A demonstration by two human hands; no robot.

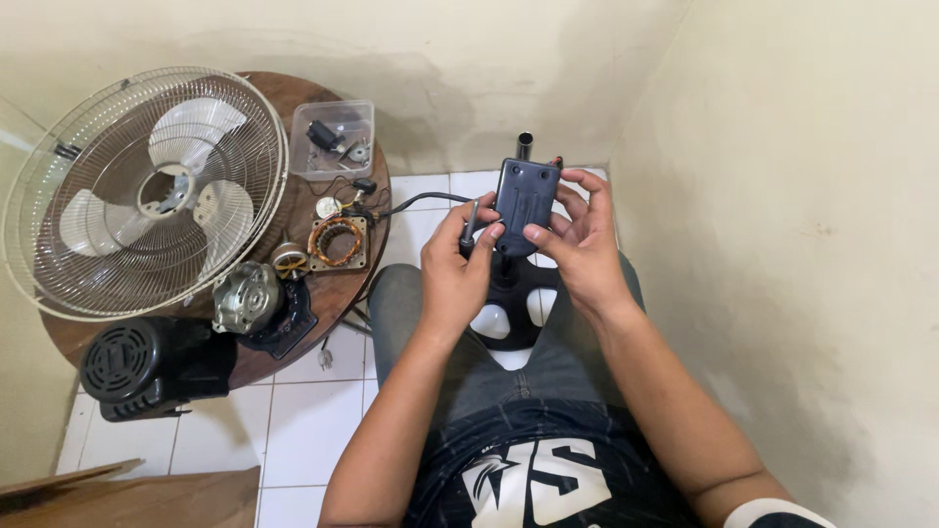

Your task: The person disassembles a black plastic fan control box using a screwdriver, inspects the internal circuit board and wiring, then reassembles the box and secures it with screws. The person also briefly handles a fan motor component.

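Tiled corner, one round table (293, 93), left hand (455, 274) grip clamped on one screwdriver (470, 227), right hand (577, 244) on one black housing (525, 196).

Table: round brown wooden top (293, 93), set against the wall.
Fan guard: wire cage with pale blades (147, 191), lying on the table.
Clear box: plastic container (333, 140) holding small parts, beside the cage.
Stator: copper-wound coil (337, 242) near the table edge.
Motor housing: silver casting (245, 296).
Rear cover: black vented shell (132, 364).
Floor: white tiles (303, 430).
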